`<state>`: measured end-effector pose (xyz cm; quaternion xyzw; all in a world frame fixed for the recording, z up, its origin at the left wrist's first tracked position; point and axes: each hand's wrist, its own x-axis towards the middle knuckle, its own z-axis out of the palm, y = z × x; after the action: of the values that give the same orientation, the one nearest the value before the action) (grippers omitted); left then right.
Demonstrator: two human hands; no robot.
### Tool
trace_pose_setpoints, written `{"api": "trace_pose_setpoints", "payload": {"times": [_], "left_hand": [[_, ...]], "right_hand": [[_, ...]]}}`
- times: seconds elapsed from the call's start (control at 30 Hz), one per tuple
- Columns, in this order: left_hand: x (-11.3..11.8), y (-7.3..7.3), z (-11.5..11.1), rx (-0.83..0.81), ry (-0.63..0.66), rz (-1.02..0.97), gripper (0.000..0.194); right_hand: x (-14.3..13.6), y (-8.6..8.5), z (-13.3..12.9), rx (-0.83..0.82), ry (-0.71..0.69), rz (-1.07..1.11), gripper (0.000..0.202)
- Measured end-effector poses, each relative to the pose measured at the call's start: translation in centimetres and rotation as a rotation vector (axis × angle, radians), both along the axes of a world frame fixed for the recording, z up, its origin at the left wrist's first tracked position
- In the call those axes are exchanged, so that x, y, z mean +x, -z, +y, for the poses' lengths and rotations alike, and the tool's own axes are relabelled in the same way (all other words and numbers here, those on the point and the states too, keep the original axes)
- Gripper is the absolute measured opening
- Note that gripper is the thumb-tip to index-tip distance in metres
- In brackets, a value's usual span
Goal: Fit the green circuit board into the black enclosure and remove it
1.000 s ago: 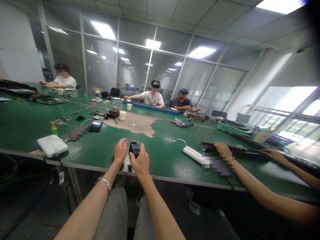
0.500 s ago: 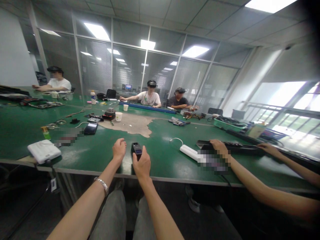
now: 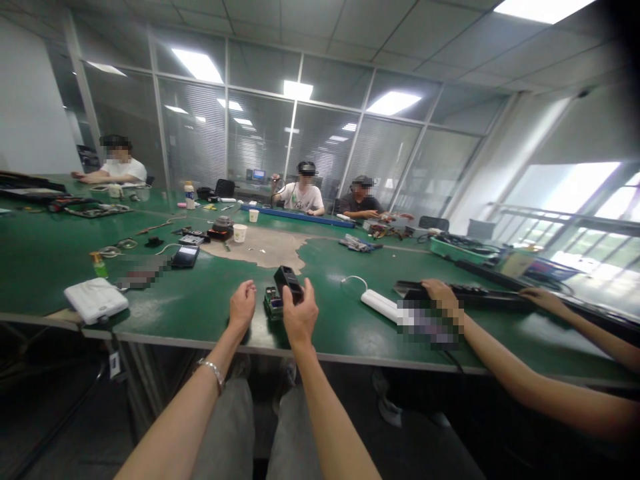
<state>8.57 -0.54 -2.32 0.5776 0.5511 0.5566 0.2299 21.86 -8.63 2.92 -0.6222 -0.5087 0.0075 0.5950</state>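
My right hand [image 3: 301,313] is wrapped round a black casing [image 3: 287,277], which is lifted and tilted above the table. Just to its lower left, a green circuit board assembly [image 3: 272,304] with a small purplish-blue part stands on the green tabletop. My left hand [image 3: 243,305] is to the left of the board and apart from it. Its fingers are curled together, and whatever they hold, if anything, is hidden.
A white box with a cable [image 3: 96,300] lies at left, near a black phone-like device [image 3: 185,257]. Paper cups [image 3: 240,233] stand farther back. At right, a co-worker's hands [image 3: 440,295] touch a long black part beside a white power strip [image 3: 383,305]. Other people sit across the table.
The black casing has come up off the circuit board in my right hand, moving up and right. The board now shows on the table. My left hand stays close by, fingers curled.
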Motion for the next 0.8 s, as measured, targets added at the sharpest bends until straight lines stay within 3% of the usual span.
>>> {"api": "trace_pose_setpoints", "payload": {"times": [0.3,0.8], "left_hand": [[0.1,0.2,0.1,0.008,0.011,0.012,0.034],[-0.1,0.2,-0.1,0.000,0.005,0.052,0.034]], "right_hand": [[3.0,3.9,0.4,-0.125,0.055,-0.032,0.067],[3.1,5.1,0.0,-0.128,0.043,-0.145,0.069]]}}
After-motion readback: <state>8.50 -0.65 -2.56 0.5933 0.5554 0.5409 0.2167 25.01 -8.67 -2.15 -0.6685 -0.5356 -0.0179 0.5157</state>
